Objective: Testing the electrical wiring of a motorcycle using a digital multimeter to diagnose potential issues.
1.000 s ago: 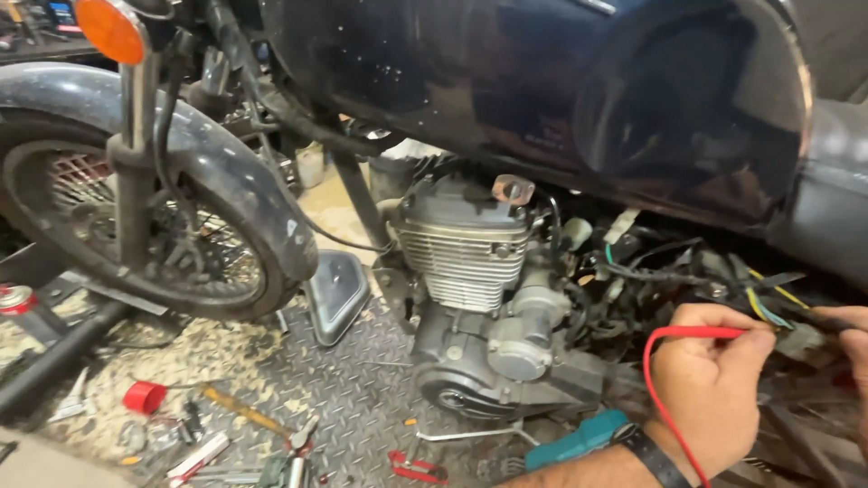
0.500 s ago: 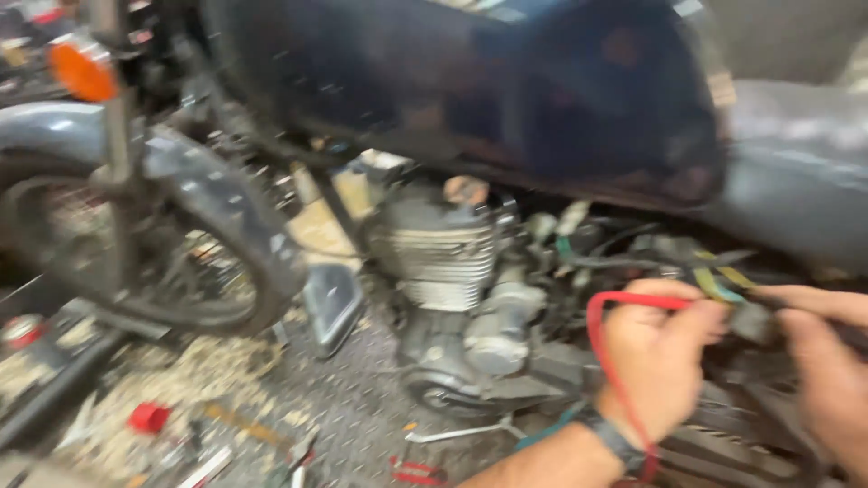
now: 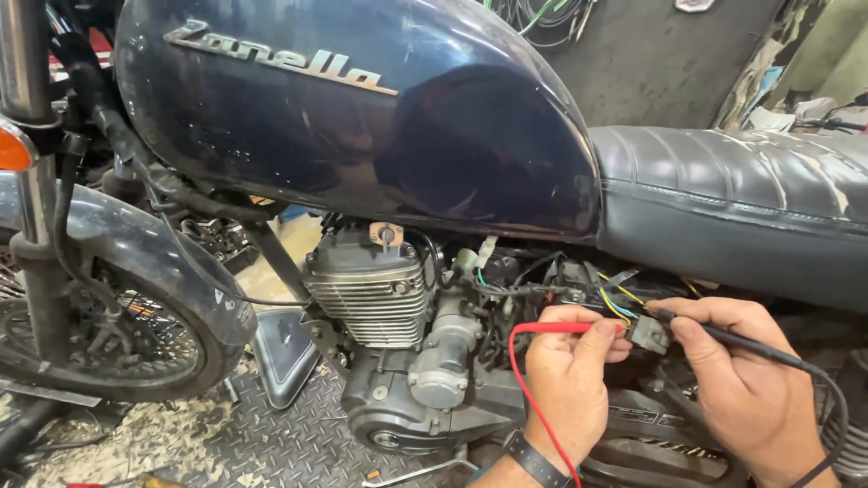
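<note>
— What are the two hands doing under the dark blue glossy metal fuel tank (image 3: 362, 108)?

— The left hand (image 3: 568, 384) is closed around a slim red plastic test probe (image 3: 565, 327), with thumb and fingers pinching it so that its tip points right. A thin red lead (image 3: 524, 389) loops from the probe down past the wrist, which wears a dark watch strap (image 3: 535, 461).

— And the right one?

— The right hand (image 3: 746, 380) is clamped on a slim black test probe (image 3: 723, 334), held like a pen, with its tip pointing left. Its black cable (image 3: 827, 407) curves away behind the hand toward the lower right corner.

— Where do the tips meet?

— Both come in at a small pale grey plastic wiring connector (image 3: 649, 333), which sits between the two hands, just below the front end of the black ribbed vinyl seat (image 3: 732, 208). Yellow, blue and green wires (image 3: 617, 303) run into it from above. Whether the tips actually touch metal inside the connector, I cannot tell.

— What lies around them?

— To the left of the hands is the silver finned engine cylinder (image 3: 371, 303), with the dark grey crankcase (image 3: 407, 407) beneath it. Further left is the spoked front wheel (image 3: 108, 339) under a dark curved mudguard (image 3: 154, 262). The motorcycle stands on a grey chequered metal floor plate (image 3: 262, 443), with pale sawdust scattered at its left.
</note>
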